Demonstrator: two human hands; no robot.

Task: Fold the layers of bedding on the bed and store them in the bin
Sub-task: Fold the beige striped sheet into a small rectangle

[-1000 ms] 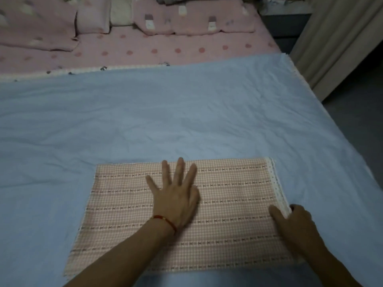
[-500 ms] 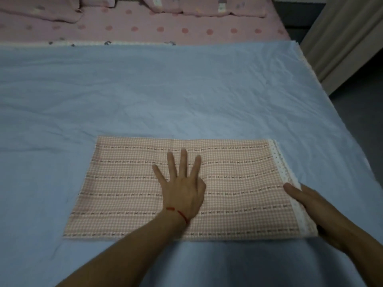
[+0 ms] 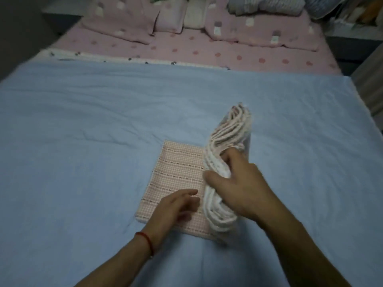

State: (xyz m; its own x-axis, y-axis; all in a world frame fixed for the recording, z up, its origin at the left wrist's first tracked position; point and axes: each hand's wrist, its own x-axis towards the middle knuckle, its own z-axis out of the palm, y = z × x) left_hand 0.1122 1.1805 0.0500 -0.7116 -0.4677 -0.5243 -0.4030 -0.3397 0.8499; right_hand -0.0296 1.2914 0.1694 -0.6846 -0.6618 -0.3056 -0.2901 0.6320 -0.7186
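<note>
A folded pink checked sheet (image 3: 178, 172) lies on the blue sheet (image 3: 83, 131) that covers the bed. Its right half stands lifted on edge, showing several white layered folds. My right hand (image 3: 236, 187) grips that raised stack of layers, thumb on the near side and fingers behind. My left hand (image 3: 176, 206) rests flat on the lower half of the pink sheet, fingers nearly straight, a red string round its wrist. No bin is in view.
A pink dotted sheet (image 3: 207, 52) and a row of pillows (image 3: 124, 23) lie at the head of the bed. Folded striped bedding (image 3: 265, 5) sits at the top right. The bed's right edge (image 3: 369, 112) runs close by.
My right hand has lifted the sheet's right end and swung it up and leftward over the rest. My left hand slid back toward me. The view rose toward the pillows.
</note>
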